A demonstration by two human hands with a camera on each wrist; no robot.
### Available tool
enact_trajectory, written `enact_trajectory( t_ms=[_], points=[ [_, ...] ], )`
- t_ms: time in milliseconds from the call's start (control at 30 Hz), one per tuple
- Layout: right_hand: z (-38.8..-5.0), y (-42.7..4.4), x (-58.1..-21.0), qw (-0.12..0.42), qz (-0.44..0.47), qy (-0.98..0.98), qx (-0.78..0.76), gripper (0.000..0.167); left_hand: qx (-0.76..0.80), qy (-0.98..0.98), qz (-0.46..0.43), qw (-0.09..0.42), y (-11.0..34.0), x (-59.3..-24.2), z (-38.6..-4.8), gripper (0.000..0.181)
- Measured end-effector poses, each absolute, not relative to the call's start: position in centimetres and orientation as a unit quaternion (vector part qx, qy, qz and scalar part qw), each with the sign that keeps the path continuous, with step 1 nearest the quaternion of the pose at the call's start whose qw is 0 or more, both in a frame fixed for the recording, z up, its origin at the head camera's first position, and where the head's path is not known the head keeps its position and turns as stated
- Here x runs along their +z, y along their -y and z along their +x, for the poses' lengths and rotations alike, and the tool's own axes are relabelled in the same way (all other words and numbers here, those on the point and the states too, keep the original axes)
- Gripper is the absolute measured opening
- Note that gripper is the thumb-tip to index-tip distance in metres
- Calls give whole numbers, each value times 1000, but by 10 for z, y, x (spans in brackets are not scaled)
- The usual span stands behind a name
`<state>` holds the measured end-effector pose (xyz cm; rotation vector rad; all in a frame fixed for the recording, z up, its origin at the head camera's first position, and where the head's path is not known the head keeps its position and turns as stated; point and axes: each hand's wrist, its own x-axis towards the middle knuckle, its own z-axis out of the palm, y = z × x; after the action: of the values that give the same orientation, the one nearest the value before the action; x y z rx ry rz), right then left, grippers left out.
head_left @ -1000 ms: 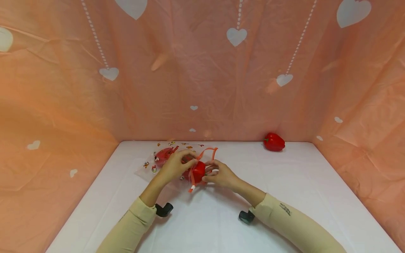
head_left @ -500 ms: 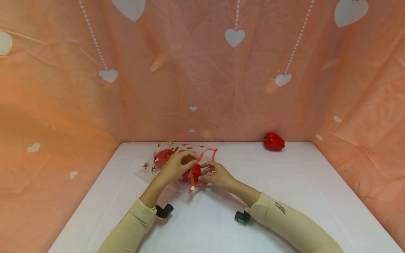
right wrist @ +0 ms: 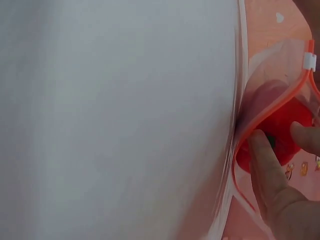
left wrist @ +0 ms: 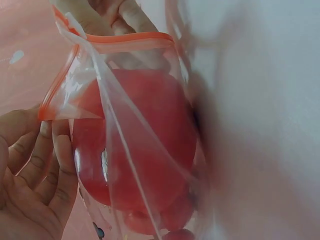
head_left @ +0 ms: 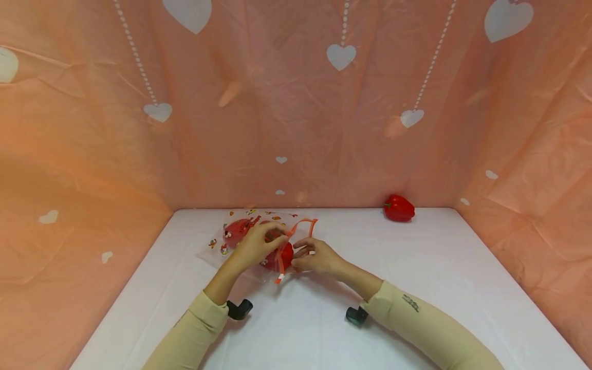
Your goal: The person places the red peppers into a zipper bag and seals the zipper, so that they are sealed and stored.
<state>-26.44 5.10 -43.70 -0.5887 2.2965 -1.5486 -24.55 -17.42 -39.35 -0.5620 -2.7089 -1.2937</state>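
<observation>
A clear zip bag [head_left: 215, 254] with small printed cartoon figures and an orange zip edge lies on the white table. My left hand [head_left: 256, 245] pinches the orange edge at the bag's mouth. Just inside the mouth is a red bell pepper [head_left: 287, 255]; its green stem [right wrist: 270, 140] faces outward in the right wrist view. My right hand [head_left: 320, 258] is at the mouth with extended fingers and thumb close to the pepper, not wrapped round it. Deeper in the bag sits another red item [head_left: 237, 232], partly veiled by the plastic and my left hand.
A second red bell pepper [head_left: 399, 208] lies at the table's back right. The white zip slider [right wrist: 310, 61] hangs at one end of the orange edge. An orange curtain with hearts [head_left: 314, 128] encloses the back and sides of the table [head_left: 407, 267].
The pepper has gone leftward into the bag, pushed by my right hand. Afterwards the right fingers drew back slightly to the right. My left hand has kept its place on the bag's edge.
</observation>
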Motion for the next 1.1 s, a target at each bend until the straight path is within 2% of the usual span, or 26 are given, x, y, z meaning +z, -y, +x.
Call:
enact_trajectory(
  t_ms=[300,567,1100],
  points=[
    [-267,-72,-435,140,-210,-799,-545,47,-417,890,-181,43,174,-394,-245,15],
    [-266,-94,-433,149,-199,-775,-581,47,-419,889,-179,41,174,-396,-246,16],
    [-267,-136,-426,122,-184,-786,-577,46,-432,884,-178,34,174,-398,-246,17]
  ],
)
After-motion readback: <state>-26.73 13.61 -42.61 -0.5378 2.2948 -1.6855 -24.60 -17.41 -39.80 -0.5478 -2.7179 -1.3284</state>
